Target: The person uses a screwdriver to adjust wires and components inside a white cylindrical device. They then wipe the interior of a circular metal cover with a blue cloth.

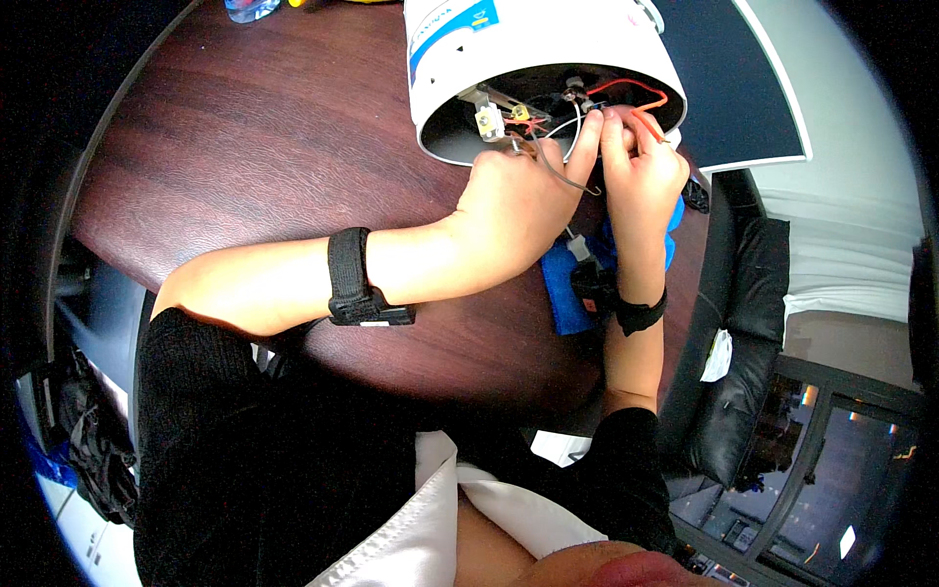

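Observation:
A white rounded appliance housing (548, 59) lies at the top centre, its dark open end facing me. Inside are a pale terminal block (489, 122), an orange-red wire (646, 90), a white wire (561, 128) and a thin brown wire (559, 176) whose end hangs out. My left hand (518, 205) reaches to the lower rim, fingers bent in among the wires, index finger pointing up. My right hand (641, 166) pinches beside that fingertip, the orange-red wire passing over its fingers. What either hand grips is hidden between the fingers.
The housing rests on a dark brown wooden table (274, 127). Below my hands lies a blue cloth (562, 293) with a small white connector (579, 247). A clear bottle (251, 10) stands at the far left edge. To the right is a black leather seat (743, 342).

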Demonstrator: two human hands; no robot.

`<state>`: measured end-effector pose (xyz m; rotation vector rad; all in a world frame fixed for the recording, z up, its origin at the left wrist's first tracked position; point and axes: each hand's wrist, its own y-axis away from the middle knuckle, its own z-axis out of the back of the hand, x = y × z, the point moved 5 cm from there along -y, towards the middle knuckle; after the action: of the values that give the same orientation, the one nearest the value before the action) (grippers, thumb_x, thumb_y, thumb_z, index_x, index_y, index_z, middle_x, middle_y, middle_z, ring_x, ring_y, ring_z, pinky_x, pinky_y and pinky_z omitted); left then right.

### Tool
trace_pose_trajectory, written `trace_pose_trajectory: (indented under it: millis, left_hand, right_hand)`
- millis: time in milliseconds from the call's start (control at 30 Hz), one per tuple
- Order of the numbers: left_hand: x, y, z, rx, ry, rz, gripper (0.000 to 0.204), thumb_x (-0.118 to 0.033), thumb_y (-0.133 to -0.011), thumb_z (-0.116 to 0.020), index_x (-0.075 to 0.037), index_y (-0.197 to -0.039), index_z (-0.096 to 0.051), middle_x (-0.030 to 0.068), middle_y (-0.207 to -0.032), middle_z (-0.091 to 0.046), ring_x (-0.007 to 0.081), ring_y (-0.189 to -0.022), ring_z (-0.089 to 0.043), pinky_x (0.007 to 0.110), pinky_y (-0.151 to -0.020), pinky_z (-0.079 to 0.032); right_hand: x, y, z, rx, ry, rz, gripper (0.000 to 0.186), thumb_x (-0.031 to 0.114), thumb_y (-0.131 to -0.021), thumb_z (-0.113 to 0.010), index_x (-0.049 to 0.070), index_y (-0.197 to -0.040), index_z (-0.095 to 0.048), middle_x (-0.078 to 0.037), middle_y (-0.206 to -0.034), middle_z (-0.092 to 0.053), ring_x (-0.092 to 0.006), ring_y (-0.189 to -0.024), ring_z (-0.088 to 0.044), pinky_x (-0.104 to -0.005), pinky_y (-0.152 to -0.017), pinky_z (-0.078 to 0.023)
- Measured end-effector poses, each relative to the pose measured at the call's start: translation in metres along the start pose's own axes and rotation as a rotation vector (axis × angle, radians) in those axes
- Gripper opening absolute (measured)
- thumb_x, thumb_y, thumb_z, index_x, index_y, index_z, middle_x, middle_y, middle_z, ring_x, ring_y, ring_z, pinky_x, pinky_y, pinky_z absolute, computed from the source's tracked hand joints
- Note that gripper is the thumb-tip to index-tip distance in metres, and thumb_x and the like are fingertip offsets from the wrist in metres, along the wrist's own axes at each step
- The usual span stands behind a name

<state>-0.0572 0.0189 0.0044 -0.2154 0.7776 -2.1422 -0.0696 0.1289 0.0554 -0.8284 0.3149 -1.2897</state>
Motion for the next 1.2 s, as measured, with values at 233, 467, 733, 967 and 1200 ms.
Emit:
trace_pose_trajectory:
  millis: [233,467,733,967,1200]
  left_hand:
    - [0.0,0.001,-0.001,0.012,-0.002,0.013,0.065,-0.019,-0.079,-0.057,-0.002,-0.139,-0.041,0.0048,-0.074,-0.056,0.0204,-0.056,-0.059,0.03,-0.046,-0.047]
    - [-0.001,0.002,-0.003,-0.011,0.006,0.005,0.065,-0.019,-0.079,-0.057,0.0,-0.139,-0.04,0.0054,-0.073,-0.055,0.0207,-0.056,-0.057,0.031,-0.048,-0.046]
    - [0.0,0.0,0.001,0.04,0.008,-0.004,0.061,-0.019,-0.085,-0.054,0.0,-0.14,-0.037,0.0061,-0.075,-0.061,0.0171,-0.059,-0.063,0.028,-0.043,-0.047]
    - [0.001,0.002,0.001,0.031,0.045,0.002,0.06,-0.017,-0.085,-0.054,0.004,-0.138,-0.038,0.0078,-0.079,-0.063,0.015,-0.059,-0.063,0.027,-0.045,-0.048]
    - [0.001,0.001,0.004,0.036,0.016,0.002,0.059,-0.017,-0.085,-0.052,0.005,-0.138,-0.038,0.0074,-0.079,-0.063,0.0149,-0.058,-0.062,0.027,-0.045,-0.048]
  right_hand:
    - [-0.003,-0.002,0.001,0.023,0.036,0.088,0.01,0.013,-0.084,-0.068,0.003,-0.085,-0.066,-0.01,-0.059,-0.059,-0.0188,-0.048,-0.057,-0.0309,-0.048,-0.045]
    - [-0.004,-0.001,0.002,0.051,0.055,-0.064,0.01,0.014,-0.083,-0.07,0.006,-0.082,-0.065,-0.008,-0.057,-0.056,-0.0194,-0.046,-0.054,-0.0319,-0.047,-0.044]
    - [0.004,0.0,-0.001,-0.042,0.072,0.053,0.008,0.013,-0.083,-0.068,0.005,-0.081,-0.065,-0.008,-0.057,-0.056,-0.0198,-0.047,-0.054,-0.0321,-0.046,-0.043]
    - [-0.002,0.001,-0.007,0.004,0.034,-0.015,0.011,0.013,-0.085,-0.065,0.003,-0.08,-0.065,-0.011,-0.058,-0.057,-0.0255,-0.048,-0.056,-0.035,-0.047,-0.044]
    - [-0.002,-0.003,-0.008,-0.01,-0.046,-0.032,0.014,0.013,-0.086,-0.063,0.002,-0.078,-0.065,-0.012,-0.057,-0.057,-0.0241,-0.046,-0.056,-0.0344,-0.047,-0.044]
